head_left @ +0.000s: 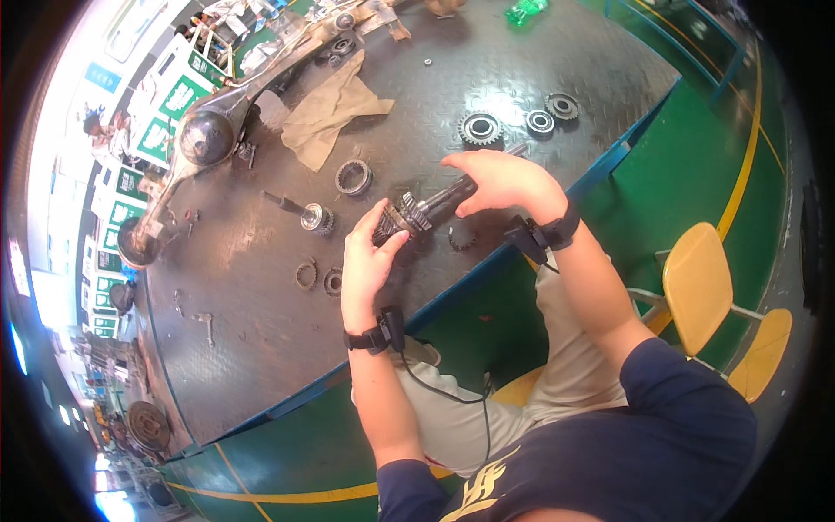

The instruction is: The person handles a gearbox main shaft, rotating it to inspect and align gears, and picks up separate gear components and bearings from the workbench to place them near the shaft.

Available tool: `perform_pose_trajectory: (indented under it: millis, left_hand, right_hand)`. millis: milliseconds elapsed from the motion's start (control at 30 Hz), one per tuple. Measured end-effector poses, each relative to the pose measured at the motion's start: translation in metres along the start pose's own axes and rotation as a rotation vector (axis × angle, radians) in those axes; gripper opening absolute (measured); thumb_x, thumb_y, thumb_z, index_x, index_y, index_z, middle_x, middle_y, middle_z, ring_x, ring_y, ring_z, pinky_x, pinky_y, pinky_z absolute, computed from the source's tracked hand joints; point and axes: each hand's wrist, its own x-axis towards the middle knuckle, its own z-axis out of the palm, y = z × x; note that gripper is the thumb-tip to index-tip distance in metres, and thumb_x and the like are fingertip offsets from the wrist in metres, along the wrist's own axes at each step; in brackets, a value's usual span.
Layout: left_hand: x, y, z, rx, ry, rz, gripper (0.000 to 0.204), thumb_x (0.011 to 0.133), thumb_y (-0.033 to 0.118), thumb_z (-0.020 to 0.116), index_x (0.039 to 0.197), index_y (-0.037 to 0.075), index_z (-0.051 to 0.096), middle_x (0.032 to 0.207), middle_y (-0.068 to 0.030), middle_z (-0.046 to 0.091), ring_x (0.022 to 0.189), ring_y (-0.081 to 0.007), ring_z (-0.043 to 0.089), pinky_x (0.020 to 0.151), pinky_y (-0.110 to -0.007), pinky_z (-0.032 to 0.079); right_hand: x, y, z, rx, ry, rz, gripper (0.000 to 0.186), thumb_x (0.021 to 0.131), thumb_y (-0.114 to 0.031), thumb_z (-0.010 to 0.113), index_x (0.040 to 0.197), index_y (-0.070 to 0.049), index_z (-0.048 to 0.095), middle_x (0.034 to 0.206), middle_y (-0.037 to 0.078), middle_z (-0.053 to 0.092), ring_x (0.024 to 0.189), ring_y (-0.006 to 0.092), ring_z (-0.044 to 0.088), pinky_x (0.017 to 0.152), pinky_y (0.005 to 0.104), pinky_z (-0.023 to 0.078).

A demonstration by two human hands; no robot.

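Both hands are on a dark metal gear shaft (446, 193), tilted with its gear end toward the left. My left hand (370, 254) is closed round the toothed gears at that end, thumb and fingers on either side. Farther along, my right hand (511, 184) grips the bare shaft, whose thin tip sticks out past the fingers. Just beneath the shaft a thin toothed ring (462, 237) lies on the metal table. Left of my left hand are a ring gear (354, 177), a shorter shaft with a gear (317, 219) and two small rings (306, 276).
Beyond my right hand lie a large gear (480, 129), a bearing (539, 123) and another gear (563, 106). Brown paper (330, 113) and a long axle housing (206, 137) occupy the far left. The blue table edge (470, 276) runs before me. A yellow chair (698, 277) stands right.
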Motion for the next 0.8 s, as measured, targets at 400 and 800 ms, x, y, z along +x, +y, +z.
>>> perform_pose_trajectory:
  millis: [400,800]
  left_hand:
    - [-0.006,0.0,0.006,0.059,0.025,0.058,0.064,0.087,0.013,0.081,0.143,-0.007,0.058,0.125,-0.0261,0.073,0.114,-0.0281,0.072,0.102,-0.038,0.052]
    - [-0.016,-0.008,-0.011,0.062,0.058,0.058,0.069,0.074,0.007,0.087,0.137,-0.007,0.063,0.129,-0.0273,0.071,0.12,-0.0336,0.071,0.105,-0.038,0.054]
  right_hand:
    - [0.027,-0.019,0.058,-0.024,0.184,-0.362,0.078,0.069,-0.008,0.09,0.141,-0.005,0.059,0.138,0.013,0.066,0.132,0.0341,0.06,0.109,0.0474,0.047]
    - [0.034,-0.042,0.058,-0.13,0.154,-0.378,0.061,0.07,-0.014,0.089,0.125,-0.006,0.066,0.123,0.01,0.069,0.124,0.0325,0.062,0.118,0.0541,0.04]
